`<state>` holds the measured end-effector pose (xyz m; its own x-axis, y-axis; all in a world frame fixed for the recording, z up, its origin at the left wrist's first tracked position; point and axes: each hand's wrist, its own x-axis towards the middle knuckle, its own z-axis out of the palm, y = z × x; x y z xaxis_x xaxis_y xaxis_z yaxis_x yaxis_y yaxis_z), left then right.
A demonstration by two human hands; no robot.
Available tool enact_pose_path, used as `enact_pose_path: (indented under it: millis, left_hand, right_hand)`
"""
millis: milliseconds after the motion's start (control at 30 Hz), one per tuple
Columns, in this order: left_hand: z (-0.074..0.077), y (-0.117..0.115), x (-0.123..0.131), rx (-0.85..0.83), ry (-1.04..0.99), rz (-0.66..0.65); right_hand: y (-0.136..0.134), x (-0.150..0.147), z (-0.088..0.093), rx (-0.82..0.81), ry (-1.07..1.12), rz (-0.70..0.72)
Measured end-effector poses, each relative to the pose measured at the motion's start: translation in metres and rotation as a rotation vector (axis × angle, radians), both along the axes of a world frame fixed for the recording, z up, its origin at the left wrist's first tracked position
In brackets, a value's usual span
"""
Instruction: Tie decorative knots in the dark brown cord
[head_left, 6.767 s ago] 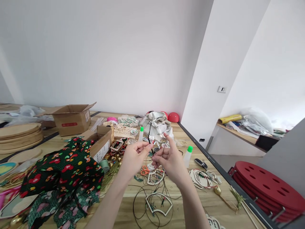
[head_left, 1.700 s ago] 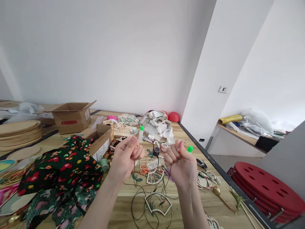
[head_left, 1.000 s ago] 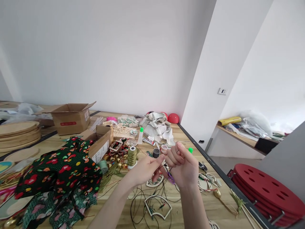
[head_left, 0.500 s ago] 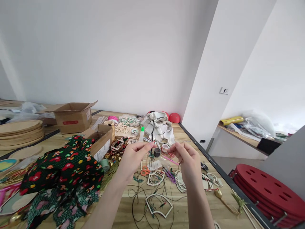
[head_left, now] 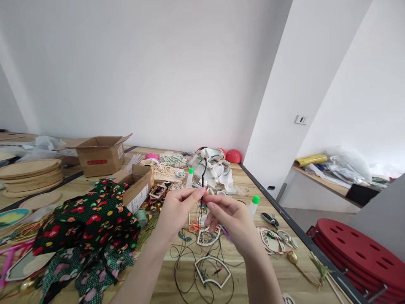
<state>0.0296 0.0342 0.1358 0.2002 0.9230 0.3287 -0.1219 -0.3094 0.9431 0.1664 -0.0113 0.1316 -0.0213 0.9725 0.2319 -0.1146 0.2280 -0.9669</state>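
My left hand (head_left: 179, 207) pinches a black braided cord (head_left: 203, 173) between thumb and forefinger. The cord's knotted end sticks up above the fingertips, bending slightly at its top. Right beside it, my right hand (head_left: 232, 217) has its fingers curled in at the same cord, just below the left fingertips; the exact grip is partly hidden. Thin dark strands hang from the hands and loop over the table around a fan-shaped wooden frame (head_left: 228, 276). Orange-handled scissors (head_left: 194, 228) lie behind the hands.
A patterned dark green cloth (head_left: 85, 215) and a cardboard box (head_left: 99, 158) are on the left. To the right stand a green-capped bottle (head_left: 254, 204), a black key fob (head_left: 268, 218) and wooden cutouts (head_left: 268, 240). Red stools (head_left: 357, 249) are stacked beyond the table edge.
My right hand has moved left, from well apart to meeting my left hand at the cord. The bottle and key fob on the right now show. My left hand keeps its pinch.
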Motion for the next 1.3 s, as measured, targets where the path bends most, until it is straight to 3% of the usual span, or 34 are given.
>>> enact_pose_path:
  millis: [167, 600, 833, 1067, 1300]
  left_hand:
    - [-0.0047, 0.0035, -0.0002, 0.041, 0.027, -0.013]
    - [-0.0035, 0.0006, 0.0037, 0.08, 0.058, 0.015]
    - [-0.0043, 0.0014, 0.0035, 0.037, 0.035, 0.056]
    - [-0.0057, 0.0015, 0.0059, 0.11, 0.057, 0.138]
    - [-0.0006, -0.0038, 0.0037, 0.057, -0.037, 0.086]
  right_hand:
    - [0.0041, -0.0076, -0.0055, 0.023, 0.087, 0.014]
    - [0.0066, -0.0081, -0.0042, 0.066, -0.055, -0.119]
    - [0.0049, -0.0101, -0.0017, 0.039, -0.151, -0.083]
    - [0.0063, -0.0104, -0.0056, 0.039, -0.165, -0.053]
    - [0.0019, -0.011, 0.0008, 0.009, -0.175, -0.013]
